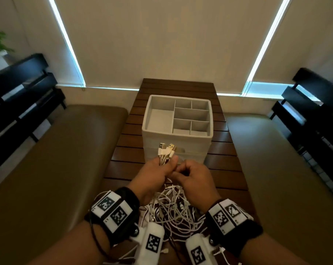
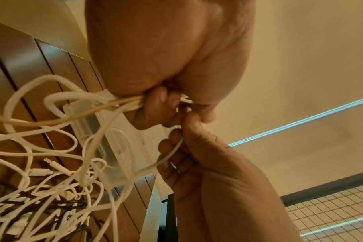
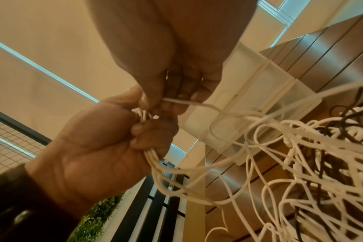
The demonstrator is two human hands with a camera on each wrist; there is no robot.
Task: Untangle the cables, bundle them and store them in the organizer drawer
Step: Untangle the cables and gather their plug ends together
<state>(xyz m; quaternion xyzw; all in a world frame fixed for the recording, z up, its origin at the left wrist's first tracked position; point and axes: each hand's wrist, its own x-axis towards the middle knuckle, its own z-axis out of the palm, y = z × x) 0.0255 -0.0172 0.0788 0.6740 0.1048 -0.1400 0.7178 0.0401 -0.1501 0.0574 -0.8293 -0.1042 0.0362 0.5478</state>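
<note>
A: Head view first. What have the 2 hands got?
B: The left hand (image 1: 155, 172) is closed round a bunch of white cable ends, with the plugs (image 1: 167, 149) sticking up past its fingers. The right hand (image 1: 194, 177) sits just beside it, fingers curled in, touching the left thumb.
A: And the rest of the cables?
B: The tangle (image 1: 171, 209) lies at the near end of the desk (image 1: 223, 150), between the wrists, mostly white with a few dark strands. The organizer (image 1: 178, 119) stands mid-desk just beyond the hands, its 6 top compartments open to view.
A: Left wrist view?
B: The left hand (image 2: 166, 54) clamps several cables (image 2: 122, 100) in its fist. Below it the right hand (image 2: 199, 147) pinches 1 thin white cable (image 2: 172, 152) between thumb and forefinger. Loose loops spill to the left over the desk (image 2: 21, 65).
A: Right wrist view?
B: The right hand (image 3: 168, 65) pinches 1 cable (image 3: 189, 103) that runs off right into the tangle (image 3: 300, 155). The left hand (image 3: 97, 147) grips its bunch (image 3: 151, 157) in a fist, strands trailing down and right. The organizer (image 3: 259, 98), with a drawer at its front, stands behind them on the desk (image 3: 332, 49).
</note>
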